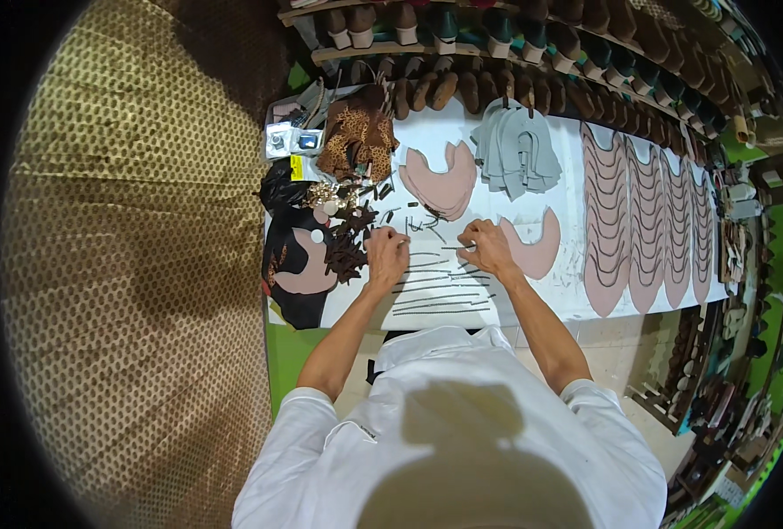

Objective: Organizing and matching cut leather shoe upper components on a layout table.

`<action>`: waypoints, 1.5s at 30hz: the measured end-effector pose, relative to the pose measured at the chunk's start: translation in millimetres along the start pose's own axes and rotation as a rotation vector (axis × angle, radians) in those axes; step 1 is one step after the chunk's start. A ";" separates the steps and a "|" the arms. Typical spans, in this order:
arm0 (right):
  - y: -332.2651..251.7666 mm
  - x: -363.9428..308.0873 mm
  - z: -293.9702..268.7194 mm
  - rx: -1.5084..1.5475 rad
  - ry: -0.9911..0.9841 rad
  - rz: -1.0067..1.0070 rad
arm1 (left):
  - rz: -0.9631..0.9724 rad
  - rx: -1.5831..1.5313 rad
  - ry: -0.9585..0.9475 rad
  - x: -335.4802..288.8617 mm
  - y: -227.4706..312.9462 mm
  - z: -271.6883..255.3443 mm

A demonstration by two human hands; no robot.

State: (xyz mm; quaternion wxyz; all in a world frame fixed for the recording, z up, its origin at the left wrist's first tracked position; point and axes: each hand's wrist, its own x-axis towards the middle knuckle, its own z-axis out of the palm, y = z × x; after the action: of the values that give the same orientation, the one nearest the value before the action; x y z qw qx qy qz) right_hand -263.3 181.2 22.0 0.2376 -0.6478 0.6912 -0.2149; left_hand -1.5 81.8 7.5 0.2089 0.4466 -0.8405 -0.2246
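Across the middle of the frame, the white-topped bench (570, 176) leaves little room at its near edge, so a brush of the shirt or a forearm could sweep off the lowest pieces there. A flat pink U-shaped cutout (537, 260), right of centre, lies close beside the right hand (488, 249) and might be dragged askew by its wrist. That hand's fingertips are drawn together at one end of a strip; whether they pinch it, I cannot tell. The left hand (389, 256), at centre, has curled fingers, their grip equally unclear. Between and below the hands lie the thin dark strips (440, 295) in uneven rows; being so slight, they could roll or cross if a finger catches one.

Of containers, a crumpled black plastic bag (281, 183), left of centre, hides its contents; above it, a small clear plastic packet (308, 141) holds something dark.
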 end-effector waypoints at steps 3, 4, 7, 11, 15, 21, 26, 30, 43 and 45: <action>-10.4 10.9 3.6 -0.014 0.070 0.054 | -0.042 0.065 -0.013 0.0 -9.6 -11.3; -15.0 14.5 5.5 -0.014 0.067 0.053 | 0.025 0.111 -0.040 1.2 -7.3 -13.6; -27.9 28.2 15.4 -0.074 0.065 0.050 | 0.063 0.201 -0.149 -1.1 -6.5 -15.4; -33.2 45.1 34.2 -0.096 0.026 0.050 | -0.018 0.107 -0.207 -2.2 -3.5 -15.3; -45.9 61.3 42.7 -0.045 0.110 -0.046 | -0.092 0.100 -0.007 -8.2 -18.5 -28.0; -69.2 107.9 55.7 -0.102 0.168 -0.106 | -0.335 0.258 0.205 -7.1 -59.3 -66.1; -81.8 133.9 63.1 -0.253 0.077 -0.119 | -0.338 0.263 0.112 -10.0 -99.1 -90.0; -73.2 131.7 67.2 -0.240 0.143 -0.169 | -0.293 0.224 0.024 -9.9 -103.0 -93.3; -51.4 86.7 10.5 -0.009 0.206 -0.054 | -0.157 0.076 0.139 42.8 -70.6 -115.6; -46.9 78.9 0.9 0.078 0.156 0.069 | -0.104 -0.023 0.124 54.4 -50.8 -101.8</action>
State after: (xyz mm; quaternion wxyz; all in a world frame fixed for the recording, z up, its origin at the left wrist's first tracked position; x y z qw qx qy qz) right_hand -229.3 99.3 45.7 0.2151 -0.5953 0.7205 -0.2833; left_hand 60.1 -9.0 69.7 0.2535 0.5003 -0.7991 -0.2166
